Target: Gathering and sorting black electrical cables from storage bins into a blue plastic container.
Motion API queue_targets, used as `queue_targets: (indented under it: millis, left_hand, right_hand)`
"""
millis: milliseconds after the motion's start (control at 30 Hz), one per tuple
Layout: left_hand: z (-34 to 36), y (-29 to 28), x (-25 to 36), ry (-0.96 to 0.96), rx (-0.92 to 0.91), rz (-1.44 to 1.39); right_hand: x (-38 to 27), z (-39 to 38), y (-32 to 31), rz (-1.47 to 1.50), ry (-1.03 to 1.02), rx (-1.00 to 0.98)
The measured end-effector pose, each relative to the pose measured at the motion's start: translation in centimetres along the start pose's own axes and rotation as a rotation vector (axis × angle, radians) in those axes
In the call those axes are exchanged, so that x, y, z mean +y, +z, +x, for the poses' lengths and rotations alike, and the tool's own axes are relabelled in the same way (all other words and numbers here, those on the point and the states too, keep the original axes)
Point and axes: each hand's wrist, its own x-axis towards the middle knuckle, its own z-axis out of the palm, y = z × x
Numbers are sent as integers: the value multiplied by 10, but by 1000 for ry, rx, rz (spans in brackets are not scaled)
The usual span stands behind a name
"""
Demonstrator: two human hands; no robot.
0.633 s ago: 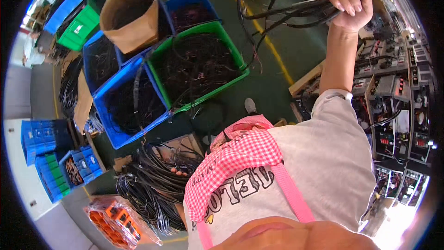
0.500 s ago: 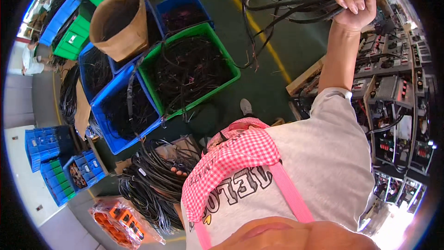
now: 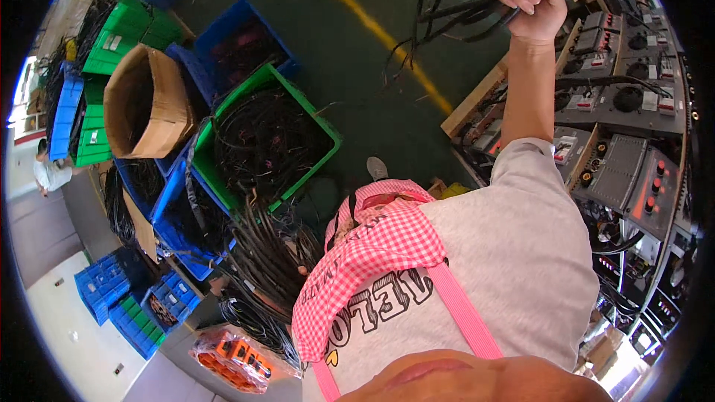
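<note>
High at the upper right, my right hand point(image 3: 536, 1) is closed around several black cables point(image 3: 469, 13). Their loose ends hang down over the floor to the left of the hand. On my left side, a thick bundle of black cables point(image 3: 268, 260) is held against my body. Only a bit of my left hand point(image 3: 303, 271) shows at the bundle's edge, its fingers wrapped round it; the rest is hidden by the cables and the pink checked apron point(image 3: 380, 246). Just beyond the bundle stands a green bin point(image 3: 322, 115) full of black cables.
Blue bins point(image 3: 242, 18) and a cardboard barrel point(image 3: 179, 130) crowd the left. On the right, grey machine units point(image 3: 614, 171) stand in wood-edged rows. Orange parts in clear wrap point(image 3: 234, 361) lie low left. A person point(image 3: 51, 171) is at the far left.
My right hand, still gripping cables, sits slightly further left in view. The bins have shifted left and lower, and the bundle at my left side now overlaps the green bin's near edge.
</note>
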Motion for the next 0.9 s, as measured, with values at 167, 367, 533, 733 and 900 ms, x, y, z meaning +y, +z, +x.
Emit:
queue_targets:
  millis: [167,367,533,733,900]
  left_hand:
    - [28,10,2,-102,15,21]
    - [53,22,14,-92,-5,52]
    - [77,62,18,10,94,131]
    - [132,112,17,130,199,102]
    - [195,189,13,206,336,142]
  right_hand:
    - [-28,-18,-11,-71,-9,194]
    - [-53,-44,-33,-22,16,302]
    - [-92,-66,-83,-72,65,361]
    - [-57,-62,-205,-143,278,620]
    - [11,-13,-263,-205,653,754]
